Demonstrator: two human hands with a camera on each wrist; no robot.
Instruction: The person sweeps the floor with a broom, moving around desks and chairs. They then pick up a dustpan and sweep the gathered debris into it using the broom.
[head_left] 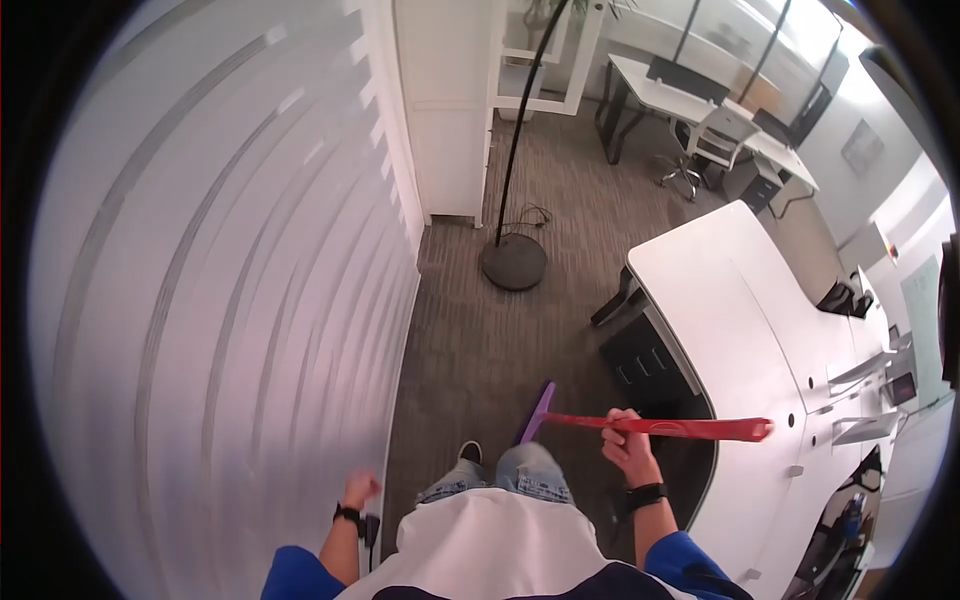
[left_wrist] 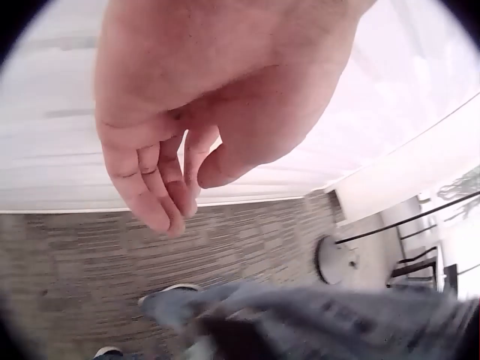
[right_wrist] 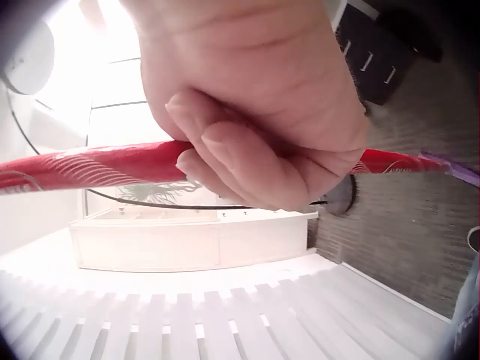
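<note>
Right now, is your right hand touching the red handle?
Touching. The right wrist view shows the right hand with its fingers curled round the red handle, with no gap between them.

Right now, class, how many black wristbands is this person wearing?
2. One wristband sits on the left wrist; the other wristband sits on the right wrist, below the right hand gripping the red handle.

No legible text or number in any view, pale markings on the red handle (right_wrist: 90,165) too blurred to be read
</note>
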